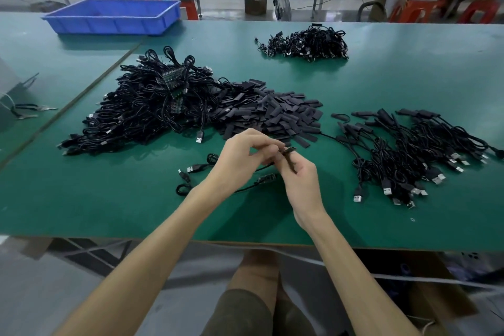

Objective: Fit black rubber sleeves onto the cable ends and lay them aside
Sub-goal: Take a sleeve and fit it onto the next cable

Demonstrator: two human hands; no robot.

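Both our hands meet just above the green-topped counter (81, 199), near its front edge. The grip of our left hand (245, 155) has its fingers curled, with the fingertips pinching the end of a thin black cable (268, 163). The grip of our right hand (300, 180) closes thumb against fingers on a short black rubber sleeve (289, 150) at that same end. The two hands touch there, and we cannot tell how far the sleeve sits over the end.

Below our hands a second black cable with a small connector block (266, 179) lies on the counter. A black USB plug (193, 168) lies to its left.

Behind our hands lies a loose heap of flat black rubber sleeves (272, 112). It touches a large tangle of black cables (147, 106) on its left. To the right, a spread of black cables with sleeved ends (409, 150) fans out, silver USB plugs toward us. A smaller heap of black cables (308, 42) lies farther back, well apart. A blue plastic tray (114, 16) stands at the far left.
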